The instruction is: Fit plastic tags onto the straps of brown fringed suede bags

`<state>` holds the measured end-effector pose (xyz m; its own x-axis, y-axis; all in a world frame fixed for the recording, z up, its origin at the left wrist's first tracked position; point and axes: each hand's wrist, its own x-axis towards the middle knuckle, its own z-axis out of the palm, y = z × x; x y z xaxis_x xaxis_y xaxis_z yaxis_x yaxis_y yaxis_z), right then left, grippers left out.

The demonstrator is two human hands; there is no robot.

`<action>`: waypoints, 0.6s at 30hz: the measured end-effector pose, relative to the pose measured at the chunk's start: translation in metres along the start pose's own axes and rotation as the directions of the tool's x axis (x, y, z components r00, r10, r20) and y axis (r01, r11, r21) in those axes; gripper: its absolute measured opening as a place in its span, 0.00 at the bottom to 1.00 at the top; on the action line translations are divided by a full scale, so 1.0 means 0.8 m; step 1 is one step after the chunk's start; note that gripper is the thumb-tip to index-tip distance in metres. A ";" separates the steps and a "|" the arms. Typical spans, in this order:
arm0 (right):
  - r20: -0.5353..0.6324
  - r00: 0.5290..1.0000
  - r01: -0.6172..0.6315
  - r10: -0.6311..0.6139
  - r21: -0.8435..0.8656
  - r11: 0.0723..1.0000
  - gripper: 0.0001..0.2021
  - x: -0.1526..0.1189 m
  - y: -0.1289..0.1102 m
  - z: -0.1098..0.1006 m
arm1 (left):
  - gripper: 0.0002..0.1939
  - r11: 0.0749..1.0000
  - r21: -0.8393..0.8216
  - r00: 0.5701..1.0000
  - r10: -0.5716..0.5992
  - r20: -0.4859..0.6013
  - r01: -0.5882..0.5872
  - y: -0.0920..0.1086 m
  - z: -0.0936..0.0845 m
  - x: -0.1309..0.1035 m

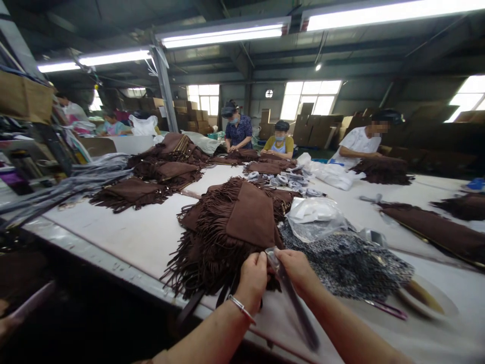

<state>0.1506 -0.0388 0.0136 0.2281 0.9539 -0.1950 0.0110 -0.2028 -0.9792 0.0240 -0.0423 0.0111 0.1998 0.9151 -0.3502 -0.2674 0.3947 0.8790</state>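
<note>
In front of me lies a pile of dark brown fringed suede bags [252, 212], with long fringe spilling to the left. At its near edge my left hand [253, 275] is closed in a pinch, a metal bangle on the wrist. My right hand [297, 268], closed too, pinches close beside it. Between the fingertips of both hands is a dark strap [293, 303] with a greyish, shiny wrap at its upper end. Its loose end hangs toward me, blurred. Fingers hide the exact spot gripped.
Right of the pile lie a speckled knit cloth [352, 265], a clear plastic bag [316, 217], purple-handled snips [390, 308] and a round dish [430, 298]. Grey strips [87, 177] and more brown bags [131, 191] are at left. Several co-workers sit or stand across the table [125, 237].
</note>
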 end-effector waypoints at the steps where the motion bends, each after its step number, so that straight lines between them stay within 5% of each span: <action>1: -0.007 1.000 0.003 -0.003 0.016 1.000 0.18 0.003 0.002 0.002 | 0.23 1.000 0.009 1.000 0.004 -0.003 -0.004 -0.008 -0.001 -0.005; 4: -0.033 0.999 -0.017 0.021 0.103 0.994 0.16 0.005 0.008 0.014 | 0.28 0.997 -0.007 0.997 -0.074 0.038 0.075 -0.037 0.002 -0.021; 7: -0.055 0.996 -0.062 0.075 0.212 0.975 0.17 0.000 0.011 0.027 | 0.29 0.979 -0.126 0.971 -0.133 0.196 0.160 -0.058 0.009 -0.037; 9: -0.069 0.993 -0.070 0.092 0.271 0.960 0.18 -0.003 0.008 0.030 | 0.28 0.967 -0.178 0.959 -0.136 0.248 0.184 -0.061 0.011 -0.047; 14: -0.071 0.996 -0.033 0.058 0.307 0.951 0.18 -0.007 0.004 0.006 | 0.23 0.981 -0.051 0.968 -0.176 0.177 0.187 -0.044 0.000 -0.059; 16: -0.105 0.990 0.101 -0.089 0.114 0.988 0.16 -0.012 0.008 -0.013 | 0.23 0.983 -0.038 0.970 -0.170 0.176 0.179 -0.039 -0.010 -0.060; 18: -0.009 0.919 0.383 -0.395 -0.225 0.896 0.14 -0.021 0.013 -0.031 | 0.23 0.981 -0.064 0.968 -0.167 0.186 0.181 -0.035 -0.019 -0.062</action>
<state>0.1712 -0.0624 0.0077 0.2141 0.9544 0.2080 0.3161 0.1338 -0.9392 0.0070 -0.0973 -0.0011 0.4130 0.8050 -0.4259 -0.2861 0.5587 0.7785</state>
